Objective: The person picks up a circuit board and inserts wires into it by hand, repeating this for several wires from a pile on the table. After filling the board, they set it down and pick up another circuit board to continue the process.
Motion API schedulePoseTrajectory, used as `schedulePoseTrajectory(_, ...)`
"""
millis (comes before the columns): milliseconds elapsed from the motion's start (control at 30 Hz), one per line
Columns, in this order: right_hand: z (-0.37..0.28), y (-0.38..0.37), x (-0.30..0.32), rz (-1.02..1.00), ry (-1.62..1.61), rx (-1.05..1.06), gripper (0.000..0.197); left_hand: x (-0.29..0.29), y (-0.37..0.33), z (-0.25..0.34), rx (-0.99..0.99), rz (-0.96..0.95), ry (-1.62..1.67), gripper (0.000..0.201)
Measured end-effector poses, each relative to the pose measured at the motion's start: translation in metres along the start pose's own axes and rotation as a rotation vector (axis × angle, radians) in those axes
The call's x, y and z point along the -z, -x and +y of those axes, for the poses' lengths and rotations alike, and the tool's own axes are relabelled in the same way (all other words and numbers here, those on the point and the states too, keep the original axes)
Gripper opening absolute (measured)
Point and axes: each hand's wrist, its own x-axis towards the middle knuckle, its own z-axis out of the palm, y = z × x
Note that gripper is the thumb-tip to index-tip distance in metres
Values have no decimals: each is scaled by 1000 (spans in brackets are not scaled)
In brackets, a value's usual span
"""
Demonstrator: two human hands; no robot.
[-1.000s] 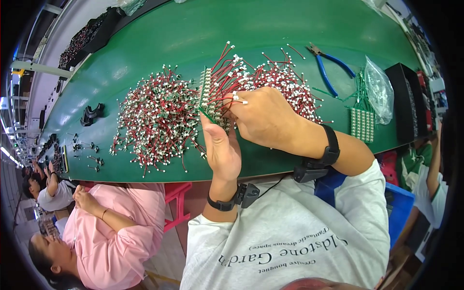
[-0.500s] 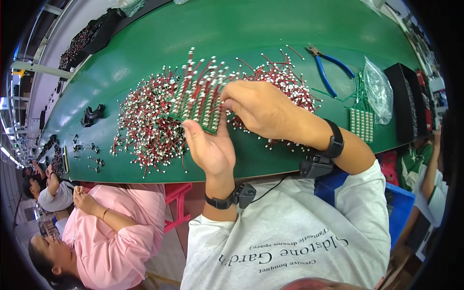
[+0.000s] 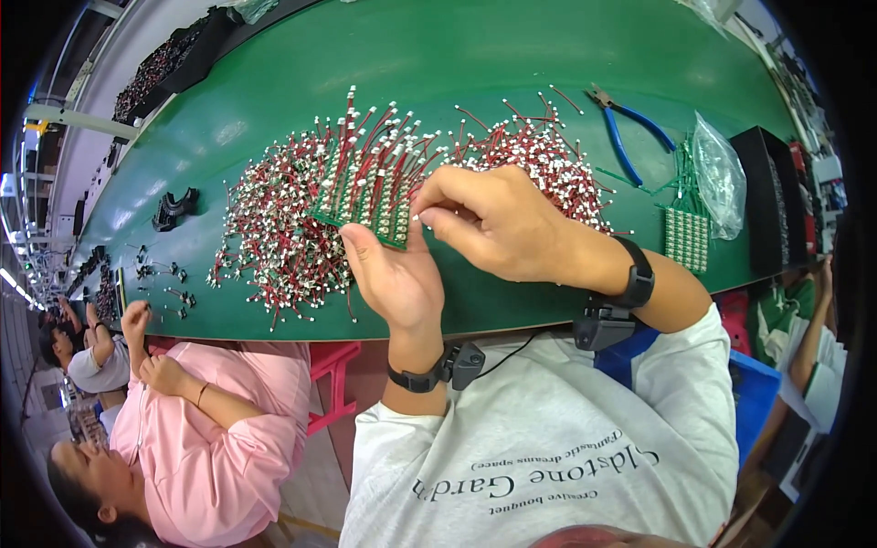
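Note:
My left hand (image 3: 398,285) is closed on the lower edge of a green circuit board panel (image 3: 373,219), thumb in front and fingers behind. Rows of small white sockets cover the panel, and many red wire leads with white plugs stand up from it. At the panel's right edge my right hand (image 3: 501,224) makes a pinch. A small white plug (image 3: 417,217) shows at its fingertips; the rest of that lead is hidden. Left of the panel, and partly behind it, lies a heap of wired boards (image 3: 274,228). Loose red wire leads (image 3: 557,169) are piled beyond my right hand.
Blue-handled cutters (image 3: 614,137) lie at the right, near green strips, another socketed panel (image 3: 687,239), a clear plastic bag (image 3: 717,178) and a black bin (image 3: 763,196). A black part (image 3: 174,210) sits at left. A co-worker in pink (image 3: 219,429) is seated left, near the table edge.
My right hand has shifted slightly down along the panel's right edge, and a white plug now shows at its fingertips. The co-worker has raised one hand. My left hand stays nearly still.

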Motion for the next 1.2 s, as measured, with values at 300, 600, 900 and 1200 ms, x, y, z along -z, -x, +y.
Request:
schedulePoseTrajectory(300,12,3,-11,71,135,67,10,-8,12,-7,27,-94,-47,44)
schedulePoseTrajectory(600,12,4,-9,42,125,53,9,-11,13,-10,24,-31,-102,49)
schedulePoseTrajectory(900,6,8,-7,-61,447,152,11,-9,18,-12,11,-132,-223,60)
schedulePoseTrajectory(1200,3,10,-1,-81,491,141,13,-14,20,-10,-35,-198,-233,73)
